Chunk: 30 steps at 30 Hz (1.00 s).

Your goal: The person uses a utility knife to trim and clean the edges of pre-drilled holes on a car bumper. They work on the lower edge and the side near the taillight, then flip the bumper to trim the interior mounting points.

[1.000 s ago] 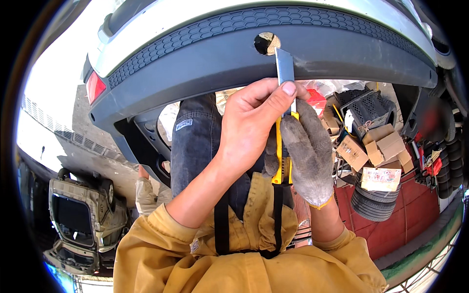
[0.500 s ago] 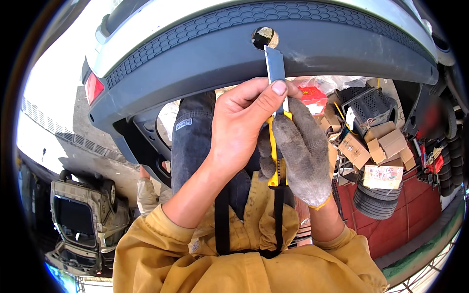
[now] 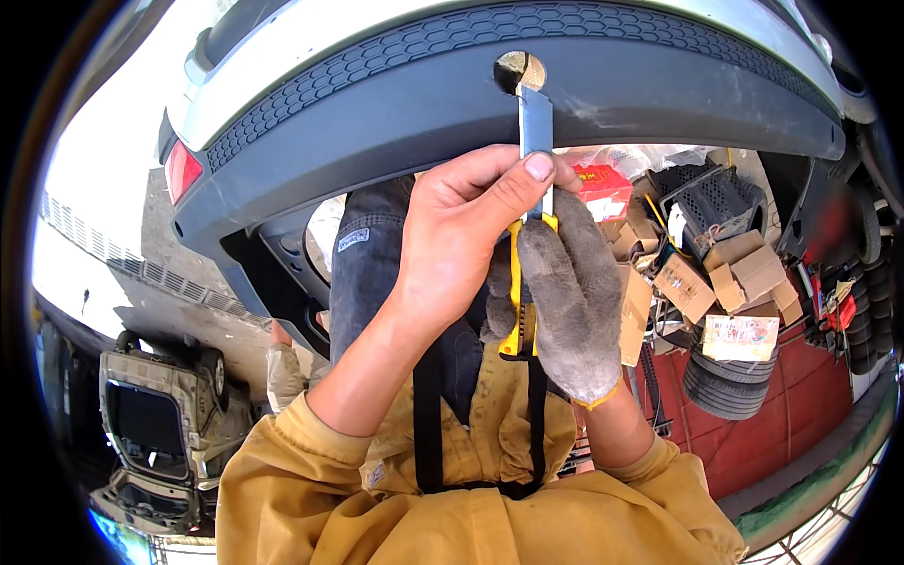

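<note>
A yellow-and-black utility knife points upward in front of my chest, its wide blade slid far out. My bare left hand pinches the blade's flat sides between thumb and fingers. Around the handle is my right hand, in a grey knit glove with a yellow cuff edge. Beyond the blade tip lies a dark grey car bumper with a honeycomb-textured strip. In the picture, the tip overlaps the lower edge of a round hole in it; whether they touch I cannot tell.
On the right stand a red box, a black plastic crate, opened cardboard boxes and stacked tyres. A stripped car body is at the lower left. Beneath the bumper are my legs in dark trousers.
The view has shifted slightly, and the hole sits a little further right. Both hands keep their grip on the knife; the gloved hand has moved slightly left and tilted.
</note>
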Each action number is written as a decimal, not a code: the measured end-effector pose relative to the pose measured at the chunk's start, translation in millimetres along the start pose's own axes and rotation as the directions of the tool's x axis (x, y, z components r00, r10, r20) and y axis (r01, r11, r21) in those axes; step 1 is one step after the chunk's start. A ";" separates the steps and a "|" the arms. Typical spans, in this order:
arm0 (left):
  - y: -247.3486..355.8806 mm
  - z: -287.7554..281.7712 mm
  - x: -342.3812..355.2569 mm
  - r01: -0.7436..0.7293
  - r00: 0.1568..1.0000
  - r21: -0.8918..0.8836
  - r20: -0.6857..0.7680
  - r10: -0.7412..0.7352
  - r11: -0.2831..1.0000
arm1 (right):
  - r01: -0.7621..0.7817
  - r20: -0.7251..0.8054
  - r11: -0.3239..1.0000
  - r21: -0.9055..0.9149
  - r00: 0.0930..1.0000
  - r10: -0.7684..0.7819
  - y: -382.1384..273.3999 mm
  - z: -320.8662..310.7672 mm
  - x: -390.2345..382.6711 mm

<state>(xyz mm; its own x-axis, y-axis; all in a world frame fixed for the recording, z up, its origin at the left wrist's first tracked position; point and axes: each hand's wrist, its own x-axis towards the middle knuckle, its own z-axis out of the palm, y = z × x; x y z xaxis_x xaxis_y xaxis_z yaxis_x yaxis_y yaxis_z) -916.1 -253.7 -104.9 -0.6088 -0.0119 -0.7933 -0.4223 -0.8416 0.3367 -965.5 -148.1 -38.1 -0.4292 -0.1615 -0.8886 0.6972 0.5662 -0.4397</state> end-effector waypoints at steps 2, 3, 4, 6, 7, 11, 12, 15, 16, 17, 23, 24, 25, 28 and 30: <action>0.3 0.5 0.5 0.007 1.000 0.003 0.008 -0.007 1.000 | 0.087 -0.032 0.990 -0.110 0.995 -0.091 0.5 1.6 -0.7; 0.8 0.8 0.7 0.010 1.000 0.003 0.012 -0.010 1.000 | 0.188 -0.023 0.957 -0.220 0.980 -0.198 5.7 0.7 -1.0; 1.1 1.6 1.2 0.017 1.000 -0.011 0.020 -0.017 1.000 | 0.284 -0.001 0.902 -0.326 0.954 -0.301 15.2 -1.4 -1.5; -0.2 4.8 3.3 0.032 0.998 -0.029 0.046 -0.030 0.999 | 0.317 -0.012 0.872 -0.373 0.938 -0.346 19.2 -2.6 -2.5; -0.8 4.6 4.2 0.026 0.998 -0.012 0.051 -0.025 1.000 | 0.258 -0.047 0.912 -0.320 0.957 -0.287 14.9 -1.0 -2.8; -3.1 1.4 4.9 0.018 0.998 0.019 0.054 -0.019 1.000 | 0.113 -0.084 0.981 -0.158 0.988 -0.127 9.1 2.3 -3.5; -3.3 1.1 4.8 0.021 0.998 0.019 0.052 -0.022 1.000 | 0.109 -0.081 0.981 -0.163 0.989 -0.124 9.4 2.0 -3.3; -3.9 1.3 4.9 0.014 0.998 0.002 0.054 -0.014 1.000 | 0.084 -0.076 0.984 -0.155 0.992 -0.097 8.7 2.0 -2.6; -2.9 1.1 4.6 0.018 0.999 0.009 0.047 -0.019 1.000 | 0.066 -0.076 0.988 -0.138 0.994 -0.077 7.5 2.7 -2.9; -2.2 0.6 3.9 0.023 0.999 0.018 0.043 -0.024 1.000 | 0.077 -0.076 0.986 -0.146 0.993 -0.088 8.1 3.1 -3.5; 0.2 0.0 1.7 0.046 0.998 0.001 0.033 -0.046 0.999 | 0.281 -0.057 0.918 -0.282 0.950 -0.308 19.9 3.7 -1.1; 0.8 0.2 1.7 0.054 0.998 -0.007 0.034 -0.053 0.999 | 0.257 -0.067 0.937 -0.236 0.958 -0.280 19.4 4.4 -1.1; 1.4 0.0 1.7 0.054 0.998 -0.006 0.036 -0.054 0.998 | 0.135 -0.084 0.987 -0.091 0.986 -0.142 10.3 7.7 -3.4; 3.1 -0.8 1.9 0.059 0.998 0.001 0.034 -0.059 0.998 | 0.025 -0.084 0.998 0.050 0.996 -0.021 1.4 10.9 -4.2; 3.0 -1.6 1.8 0.059 0.998 0.016 0.024 -0.059 0.998 | 0.075 -0.090 0.997 0.013 0.993 -0.073 3.9 10.7 -2.8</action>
<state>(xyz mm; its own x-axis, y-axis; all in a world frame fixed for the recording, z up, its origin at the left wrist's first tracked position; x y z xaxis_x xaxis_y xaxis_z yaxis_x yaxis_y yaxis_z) -917.4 -257.1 -106.1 -0.5983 0.0508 -0.7997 -0.4684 -0.8319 0.2976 -955.4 -154.1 -38.7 -0.5292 -0.1291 -0.8386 0.6708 0.5416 -0.5066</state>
